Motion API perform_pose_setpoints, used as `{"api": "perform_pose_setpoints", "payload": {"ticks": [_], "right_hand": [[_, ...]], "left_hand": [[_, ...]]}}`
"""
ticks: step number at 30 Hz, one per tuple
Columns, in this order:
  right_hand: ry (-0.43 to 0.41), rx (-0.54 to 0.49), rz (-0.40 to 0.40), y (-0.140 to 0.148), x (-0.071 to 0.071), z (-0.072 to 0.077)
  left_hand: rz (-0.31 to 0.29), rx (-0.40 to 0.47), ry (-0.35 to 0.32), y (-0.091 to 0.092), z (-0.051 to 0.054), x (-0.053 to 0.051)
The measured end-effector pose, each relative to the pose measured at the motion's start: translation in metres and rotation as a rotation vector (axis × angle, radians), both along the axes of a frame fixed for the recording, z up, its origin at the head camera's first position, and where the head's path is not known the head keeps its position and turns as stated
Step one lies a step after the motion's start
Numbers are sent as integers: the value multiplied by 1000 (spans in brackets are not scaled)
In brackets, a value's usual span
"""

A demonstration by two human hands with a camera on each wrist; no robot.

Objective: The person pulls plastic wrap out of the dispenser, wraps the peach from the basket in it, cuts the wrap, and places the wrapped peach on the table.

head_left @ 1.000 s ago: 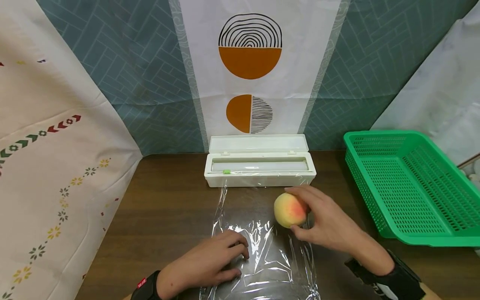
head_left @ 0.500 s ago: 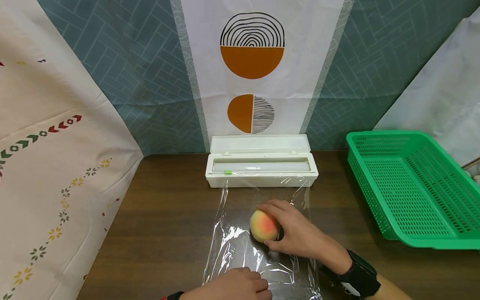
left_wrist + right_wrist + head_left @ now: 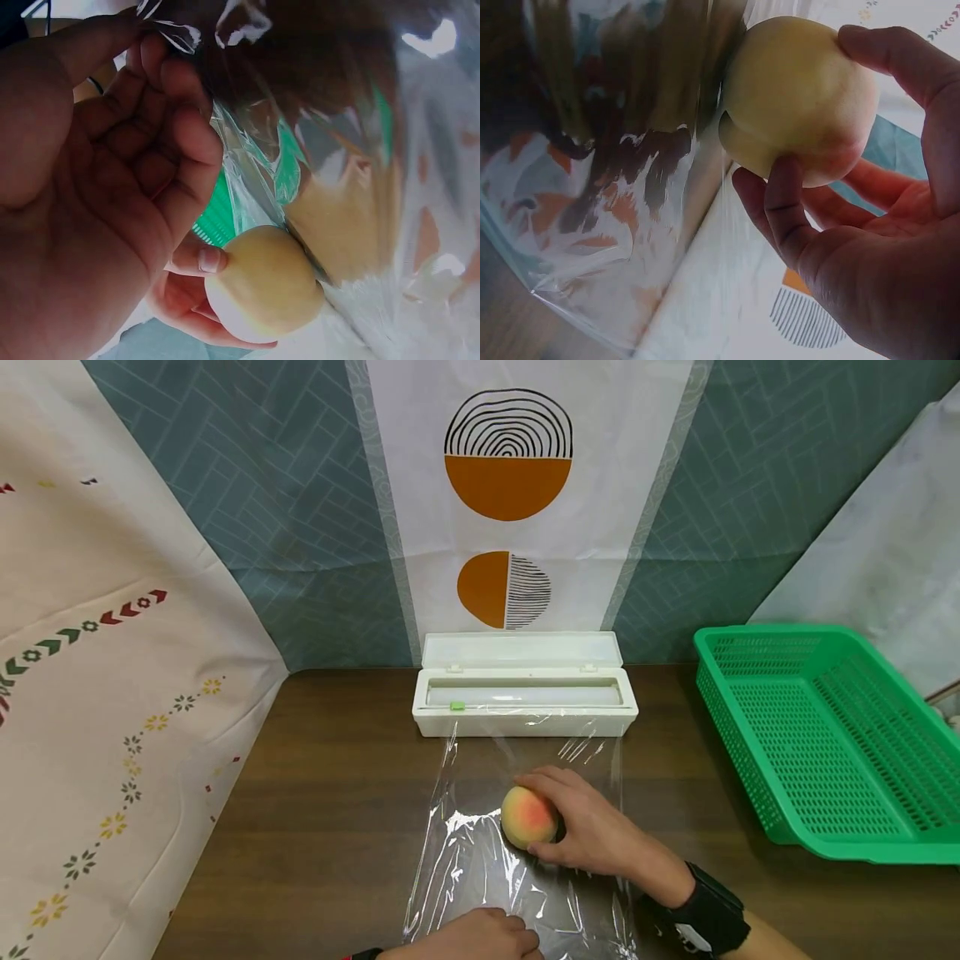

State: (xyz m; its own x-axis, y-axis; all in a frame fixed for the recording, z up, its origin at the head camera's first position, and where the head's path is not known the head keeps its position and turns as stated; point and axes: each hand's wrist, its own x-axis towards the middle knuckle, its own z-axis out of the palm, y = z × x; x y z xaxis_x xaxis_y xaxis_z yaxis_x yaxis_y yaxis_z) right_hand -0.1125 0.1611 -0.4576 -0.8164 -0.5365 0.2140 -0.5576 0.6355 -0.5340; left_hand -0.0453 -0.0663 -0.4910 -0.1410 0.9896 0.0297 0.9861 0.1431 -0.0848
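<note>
A yellow peach (image 3: pixel 529 817) with a pink blush sits on a sheet of clear cling film (image 3: pixel 465 860). My right hand (image 3: pixel 588 827) grips it from the right; in the right wrist view thumb and fingers spread around the peach (image 3: pixel 799 101). At the bottom edge of the head view is my left hand (image 3: pixel 480 935), partly cut off. In the left wrist view the fingers of that left hand (image 3: pixel 127 142) curl toward the thumb, and their tips pinch the cling film (image 3: pixel 337 150) near its edge.
At the back of the brown table (image 3: pixel 330 793) stands a white cling film dispenser (image 3: pixel 525 722), lid up, with a green slider (image 3: pixel 457 705). The film runs from it toward me. A green plastic basket (image 3: pixel 787 810) stands at the right. Patterned cloths hang behind and at the sides.
My right hand has carried the peach left and nearer to me, onto the middle of the film. My left hand has shifted down and right, from lying on the film to its near part.
</note>
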Motion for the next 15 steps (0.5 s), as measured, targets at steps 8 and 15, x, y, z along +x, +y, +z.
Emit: {"api": "perform_pose_setpoints", "payload": {"ticks": [8, 15], "right_hand": [[-17, 5, -2, 1, 0, -2], [-46, 25, -47, 4, 5, 8]], "left_hand": [[27, -18, -156, -1, 3, -2], [24, -66, -120, -2, 18, -7]]}}
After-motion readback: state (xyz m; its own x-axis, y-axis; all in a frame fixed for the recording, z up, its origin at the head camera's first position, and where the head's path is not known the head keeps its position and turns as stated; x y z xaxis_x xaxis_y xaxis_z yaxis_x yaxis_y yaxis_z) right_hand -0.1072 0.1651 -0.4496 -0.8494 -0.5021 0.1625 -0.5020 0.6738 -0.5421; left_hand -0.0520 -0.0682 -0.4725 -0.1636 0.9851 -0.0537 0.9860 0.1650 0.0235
